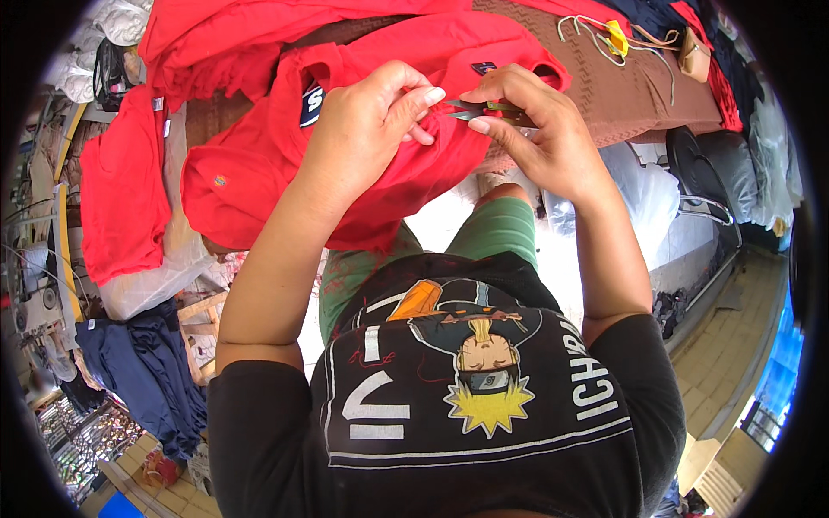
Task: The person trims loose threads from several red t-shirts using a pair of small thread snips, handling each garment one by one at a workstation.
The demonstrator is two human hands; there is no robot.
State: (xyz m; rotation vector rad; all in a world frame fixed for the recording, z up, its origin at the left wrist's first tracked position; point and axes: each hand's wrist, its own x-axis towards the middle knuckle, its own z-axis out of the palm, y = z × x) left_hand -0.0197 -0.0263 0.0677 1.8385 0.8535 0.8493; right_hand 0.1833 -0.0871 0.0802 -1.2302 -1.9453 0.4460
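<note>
A red garment [246, 177] lies bunched in front of me, hanging over the near edge of the brown table cover [643, 95] toward my lap. On it show a dark neck label [311, 105] and a small dark tag [484, 67]. My left hand [371, 121] is above the cloth, thumb and forefinger pinched together; whatever is between them is too small to make out. Close beside it, my right hand [544, 129] grips a pair of thread snips [490, 109]. The blades point left at my left fingertips, slightly parted.
More red cloth [207, 43] is heaped at the far left, and another red garment [125, 186] hangs beside the table. Navy clothing [142, 371] lies lower left. Tangled cords [596, 39] rest at the far right, above a clear plastic bag [643, 194] and a black chair [695, 173].
</note>
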